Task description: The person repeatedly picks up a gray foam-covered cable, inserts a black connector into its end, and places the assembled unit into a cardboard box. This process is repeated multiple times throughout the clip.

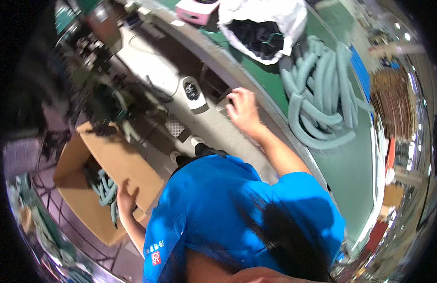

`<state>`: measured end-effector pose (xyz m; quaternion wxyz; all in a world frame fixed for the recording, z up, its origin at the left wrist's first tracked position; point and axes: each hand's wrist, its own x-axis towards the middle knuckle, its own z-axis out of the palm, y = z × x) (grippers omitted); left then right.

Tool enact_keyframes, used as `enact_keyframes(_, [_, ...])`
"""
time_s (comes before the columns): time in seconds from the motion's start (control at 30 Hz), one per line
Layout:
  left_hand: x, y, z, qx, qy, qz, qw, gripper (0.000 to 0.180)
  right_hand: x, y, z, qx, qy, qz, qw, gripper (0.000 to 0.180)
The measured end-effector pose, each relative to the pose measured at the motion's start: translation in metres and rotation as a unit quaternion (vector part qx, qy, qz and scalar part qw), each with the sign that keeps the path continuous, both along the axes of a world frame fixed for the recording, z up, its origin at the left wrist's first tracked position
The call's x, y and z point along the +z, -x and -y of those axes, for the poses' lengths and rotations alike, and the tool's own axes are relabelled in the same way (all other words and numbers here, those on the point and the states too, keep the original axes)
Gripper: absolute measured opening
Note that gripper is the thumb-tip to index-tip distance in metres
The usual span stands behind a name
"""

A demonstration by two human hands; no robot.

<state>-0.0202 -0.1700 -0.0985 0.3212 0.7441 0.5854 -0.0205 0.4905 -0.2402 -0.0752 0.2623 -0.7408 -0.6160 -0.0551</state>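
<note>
My left hand (127, 197) hangs over the rim of a cardboard box (126, 162), its fingers apart and nothing seen in them; whether it touches the cardboard I cannot tell. Inside that box lie several grey-green foam-like tubes (104, 189). On the other side, my right hand (244, 112) is in the air beside the edge of a green-topped bench (348, 193). Its fingers are loosely bent and hold nothing visible. A pile of thick grey-green tubes (322, 89), bent into loops, rests on the bench to the right of this hand.
A white bag (294, 16) of dark pieces and a pink device (196, 13) stand at the bench's far end. A white bin (199, 106) sits on the floor ahead. Dark machinery (98, 94) fills the far left. Stacked cardboard (392, 101) stands beyond the bench.
</note>
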Motion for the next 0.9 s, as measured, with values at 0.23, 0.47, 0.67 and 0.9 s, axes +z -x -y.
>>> enact_keyframes(0.23, [0.012, -0.064, 0.004, -0.044, 0.11, -0.052, 0.992, 0.047, 0.003, -0.103, 0.133, -0.307, -0.041, 0.117, 0.944, 0.047])
enact_keyframes(0.47, [0.01, -0.115, -0.007, -0.179, 0.048, 0.0, 0.983, 0.047, -0.032, -0.106, 0.18, -0.372, 0.244, 0.001, 0.896, 0.055])
enact_keyframes(0.67, [0.087, -0.276, -0.007, -0.141, 0.135, 0.394, 0.898, 0.058, 0.061, 0.03, 0.053, -0.102, 0.219, -0.286, 0.927, 0.06])
enact_keyframes(0.9, [0.143, -0.264, -0.041, 0.047, 0.118, 0.456, 0.881, 0.019, 0.054, 0.003, -0.033, 0.293, -0.067, -0.142, 0.943, 0.017])
